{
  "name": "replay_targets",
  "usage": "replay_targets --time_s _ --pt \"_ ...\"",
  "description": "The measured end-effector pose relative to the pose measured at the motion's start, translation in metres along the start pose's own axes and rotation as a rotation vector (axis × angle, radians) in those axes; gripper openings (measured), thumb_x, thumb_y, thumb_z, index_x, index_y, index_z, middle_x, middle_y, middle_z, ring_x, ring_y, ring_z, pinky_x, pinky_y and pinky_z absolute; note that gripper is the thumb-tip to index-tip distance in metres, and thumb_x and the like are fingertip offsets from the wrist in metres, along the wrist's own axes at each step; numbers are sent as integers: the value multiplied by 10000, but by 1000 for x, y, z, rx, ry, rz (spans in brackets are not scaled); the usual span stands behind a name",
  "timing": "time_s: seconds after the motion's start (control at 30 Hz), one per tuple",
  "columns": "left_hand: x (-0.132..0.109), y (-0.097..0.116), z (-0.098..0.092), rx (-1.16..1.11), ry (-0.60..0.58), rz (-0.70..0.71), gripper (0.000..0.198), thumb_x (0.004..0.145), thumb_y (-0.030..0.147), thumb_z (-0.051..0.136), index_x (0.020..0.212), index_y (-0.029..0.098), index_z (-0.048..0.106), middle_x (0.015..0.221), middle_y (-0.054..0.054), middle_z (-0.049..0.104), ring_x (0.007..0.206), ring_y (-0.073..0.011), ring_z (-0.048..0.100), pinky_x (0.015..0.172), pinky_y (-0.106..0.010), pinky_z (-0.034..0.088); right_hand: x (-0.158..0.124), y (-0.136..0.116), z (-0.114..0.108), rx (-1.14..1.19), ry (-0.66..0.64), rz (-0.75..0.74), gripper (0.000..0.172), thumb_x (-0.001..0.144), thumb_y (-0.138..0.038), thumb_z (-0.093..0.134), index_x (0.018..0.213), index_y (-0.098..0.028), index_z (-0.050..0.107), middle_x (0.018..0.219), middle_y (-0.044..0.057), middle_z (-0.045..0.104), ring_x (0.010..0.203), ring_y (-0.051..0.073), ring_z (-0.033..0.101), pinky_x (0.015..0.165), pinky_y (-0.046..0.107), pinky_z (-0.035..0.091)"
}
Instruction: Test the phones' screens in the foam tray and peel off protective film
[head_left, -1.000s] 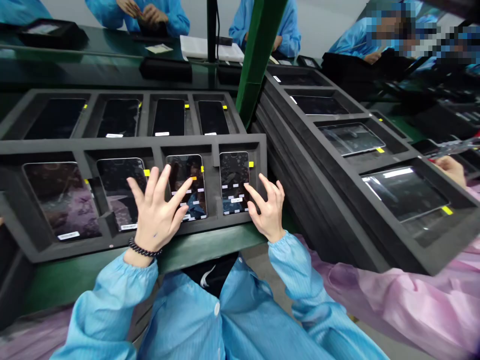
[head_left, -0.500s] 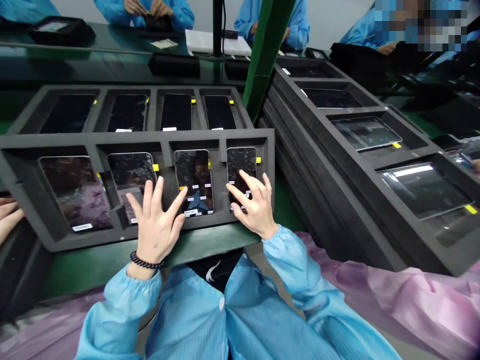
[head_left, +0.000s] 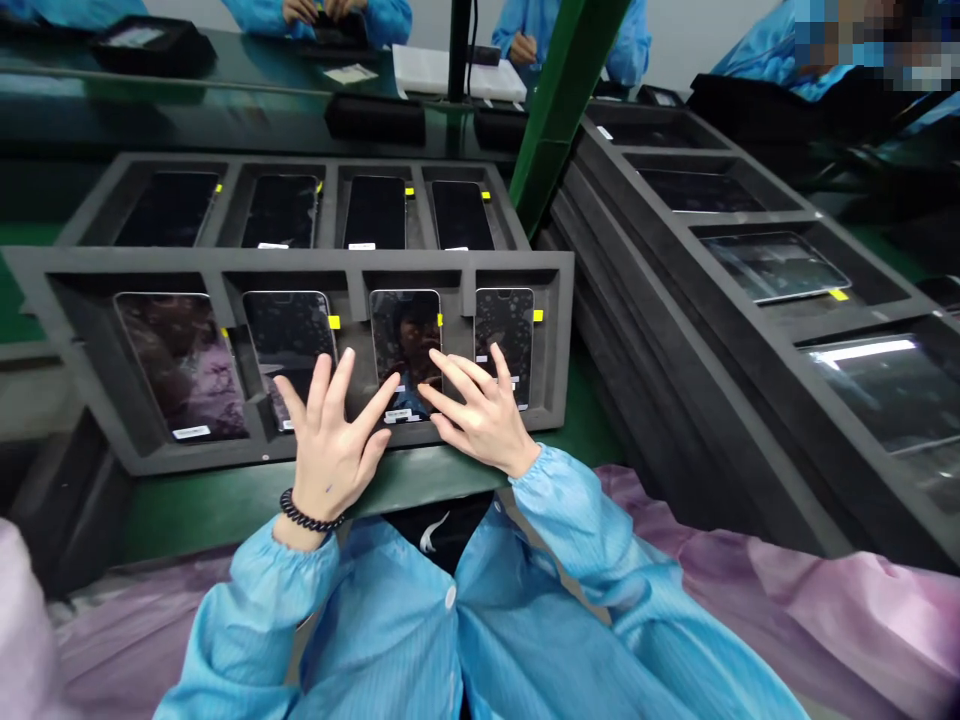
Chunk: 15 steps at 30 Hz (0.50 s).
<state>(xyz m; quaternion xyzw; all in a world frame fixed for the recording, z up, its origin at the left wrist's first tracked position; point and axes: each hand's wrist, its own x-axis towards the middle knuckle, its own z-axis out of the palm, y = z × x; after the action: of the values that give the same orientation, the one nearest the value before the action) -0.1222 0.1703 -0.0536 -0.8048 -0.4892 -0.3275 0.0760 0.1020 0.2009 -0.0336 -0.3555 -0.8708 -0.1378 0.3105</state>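
The right hand (head_left: pixel 484 415) is spread wide, gripping nothing, fingertips over the third phone (head_left: pixel 405 325) from the left and the fourth phone (head_left: pixel 510 325); whether they touch glass I cannot tell. The left hand (head_left: pixel 334 445), equally splayed and free, has one fingertip over the third phone's near left part, others about the second phone (head_left: pixel 289 330). The third phone lies between both hands, long axis running away from the person, walled within the front tray (head_left: pixel 300 262) above the green tabletop (head_left: pixel 424 472). Beyond are a rear tray (head_left: pixel 331 215) and, rightward, a post (head_left: pixel 562 110) and stacked trays (head_left: pixel 660 340).
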Motion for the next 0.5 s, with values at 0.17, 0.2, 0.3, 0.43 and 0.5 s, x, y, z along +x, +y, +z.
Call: replay_targets --time_s 0.17,0.2,0.3,0.43,0.5 --pt "-11 -1 -1 29 -85 11 563 1021 383 418 1569 357 293 1721 -28 0 1595 -305 21 1256 -607 -96 -10 1 -2 31 68 -23 220 954 -266 563 1097 -237 727 1390 73 656 1257 205 571 1276 534 182" --pt "-13 -1 -1 23 -89 6 565 1020 381 417 1570 361 289 1721 -27 3 1593 -315 35 1255 -617 -87 -13 1 -3 43 77 -48 210 955 -269 557 1063 -234 733 1371 70 670 1238 203 581 1276 533 184" --pt "-20 -3 -4 -23 -44 -27 560 1018 400 397 1569 366 300 1723 -9 32 1589 -331 67 1266 -617 -71 -19 2 -5 57 39 -100 190 956 -278 560 985 -232 742 1347 61 686 1212 202 596 1277 529 189" --pt "-33 -3 -10 -83 17 -134 557 1016 392 380 1568 379 310 1721 36 52 1591 -321 62 1286 -584 -71 -18 3 -5 65 -12 -125 200 959 -300 555 1019 -241 736 1381 49 665 1232 205 590 1279 527 189" --pt "-39 -2 -12 -94 40 -204 552 1016 376 370 1566 387 317 1719 45 68 1589 -335 63 1285 -601 -70 -14 1 -3 88 -43 -171 212 959 -306 556 1065 -240 727 1415 53 640 1251 208 585 1284 537 169"
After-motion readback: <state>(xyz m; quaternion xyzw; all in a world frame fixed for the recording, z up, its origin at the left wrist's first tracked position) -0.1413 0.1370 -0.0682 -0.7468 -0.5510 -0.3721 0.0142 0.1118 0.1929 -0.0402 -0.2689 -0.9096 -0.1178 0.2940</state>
